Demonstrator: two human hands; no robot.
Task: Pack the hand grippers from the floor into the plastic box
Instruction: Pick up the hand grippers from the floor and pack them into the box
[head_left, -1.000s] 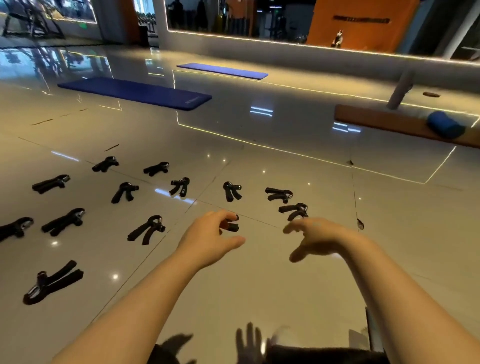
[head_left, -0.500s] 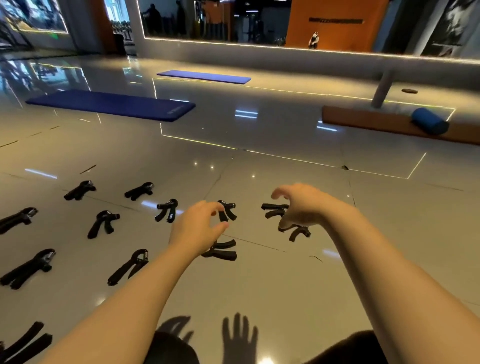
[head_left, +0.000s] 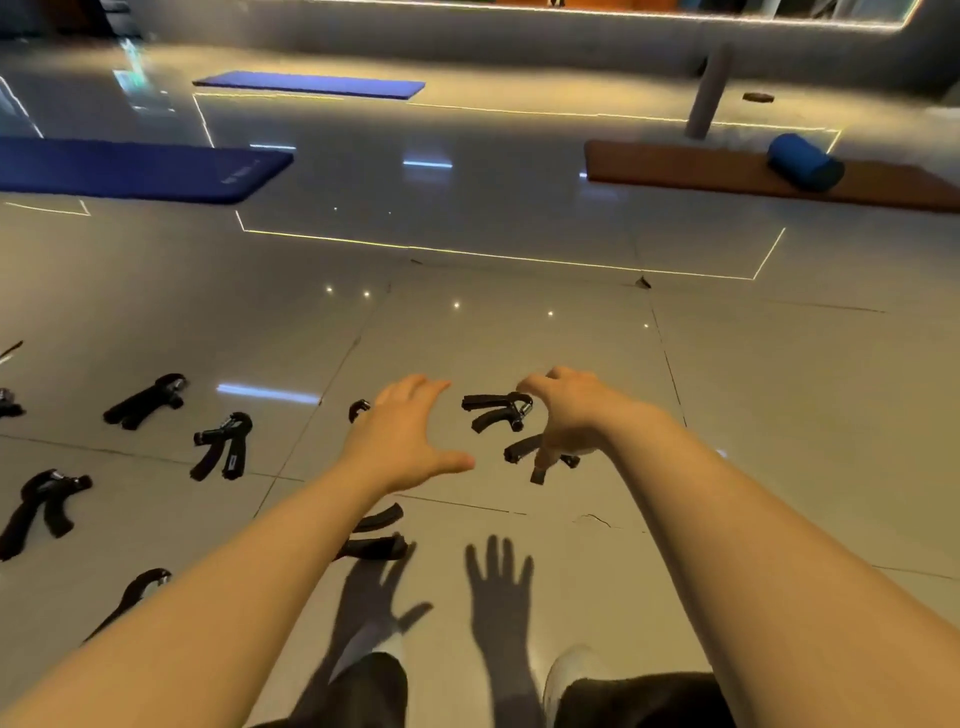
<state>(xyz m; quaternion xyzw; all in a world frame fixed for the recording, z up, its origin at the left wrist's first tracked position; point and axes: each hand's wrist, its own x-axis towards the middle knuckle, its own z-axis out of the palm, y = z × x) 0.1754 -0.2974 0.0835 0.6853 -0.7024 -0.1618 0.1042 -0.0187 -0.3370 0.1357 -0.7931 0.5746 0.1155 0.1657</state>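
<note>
Head view: both hands reach over the tiled floor where black hand grippers lie scattered. Left hand is spread, empty, above one hidden gripper; right hand curls loosely, unclosed, over a nearer gripper. Best to pinch each at its spring end. No plastic box in view

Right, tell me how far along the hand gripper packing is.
Done: nothing visible; the plastic box is out of view. In hand: both bare hands are open, left hand and right hand reaching over the black spring-handled hand grippers on the glossy tiled floor, holding none. Left: every gripper in view lies on the floor, including those at left.
</note>
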